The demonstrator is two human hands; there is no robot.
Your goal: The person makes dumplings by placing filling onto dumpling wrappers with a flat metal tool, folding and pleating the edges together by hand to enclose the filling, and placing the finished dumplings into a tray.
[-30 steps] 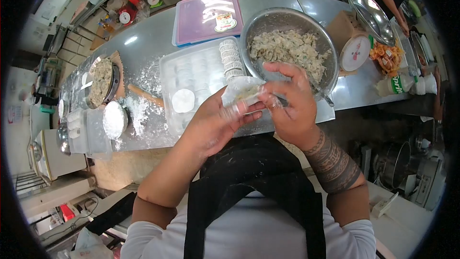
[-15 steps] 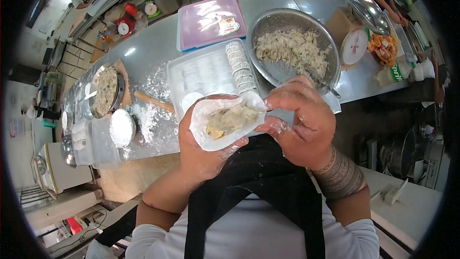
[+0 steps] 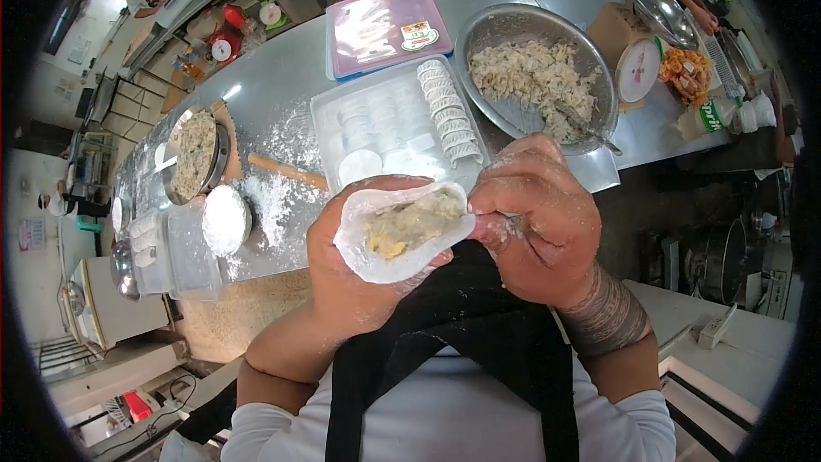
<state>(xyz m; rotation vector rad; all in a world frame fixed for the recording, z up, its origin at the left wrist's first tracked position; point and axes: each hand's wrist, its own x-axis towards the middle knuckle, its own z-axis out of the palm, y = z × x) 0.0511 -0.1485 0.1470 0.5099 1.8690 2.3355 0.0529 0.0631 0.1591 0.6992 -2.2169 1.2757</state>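
Observation:
A round white dough wrapper (image 3: 363, 248) with pale, lumpy filling (image 3: 415, 221) on it rests in my left hand (image 3: 342, 287), whose fingers curl round its underside. The thumb and index finger of my right hand (image 3: 543, 227) pinch the wrapper's right edge. Beyond my hands, a clear plastic tray (image 3: 329, 120) holds a row of pleated dumplings (image 3: 445, 111) along its right side and a flat dough round (image 3: 361, 168) near its front. Behind my right hand stands a large metal bowl (image 3: 479, 21) of filling with a spoon in it.
A rolling pin (image 3: 286, 171) lies on the floured metal table (image 3: 265, 77), near a bowl of flour (image 3: 227, 221) and a pan of filling (image 3: 195, 154). A pink-lidded box (image 3: 385, 26), a scale (image 3: 639, 71) and a bottle (image 3: 708, 116) stand farther off. A person's arm (image 3: 697, 13) shows top right.
The filled wrapper has come up into clear view and turned open toward the camera. My right hand has moved from above it to its right edge, now pinched. The person behind has shifted slightly.

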